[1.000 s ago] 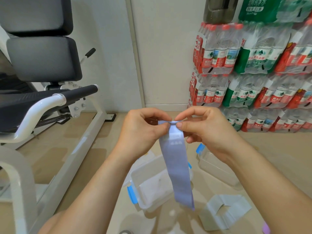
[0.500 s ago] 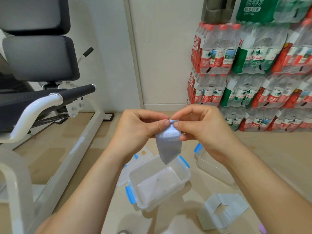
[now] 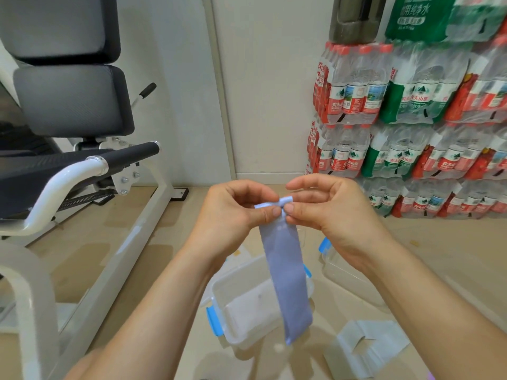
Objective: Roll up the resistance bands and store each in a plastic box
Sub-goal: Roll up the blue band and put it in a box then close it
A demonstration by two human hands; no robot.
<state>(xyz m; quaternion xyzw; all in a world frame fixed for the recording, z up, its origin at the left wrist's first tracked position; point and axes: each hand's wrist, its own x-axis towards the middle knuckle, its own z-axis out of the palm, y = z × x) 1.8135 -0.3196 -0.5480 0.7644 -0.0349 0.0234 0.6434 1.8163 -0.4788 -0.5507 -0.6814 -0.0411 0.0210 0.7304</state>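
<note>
Both hands raised mid-air over tan floor. Left hand and right hand pinching top end of lavender resistance band, each grip closed on it between thumb and fingertips; small rolled start at top edge. Rest of band hanging straight down, lower end dangling above open plastic box with blue clips on floor. Second clear box just beyond, right. Pale folded band on floor, lower right. Water bottle packs stacked along far wall; exercise machine at left.

"农夫山泉" on water bottle labels; "饮用纯净水" on green pack
</note>
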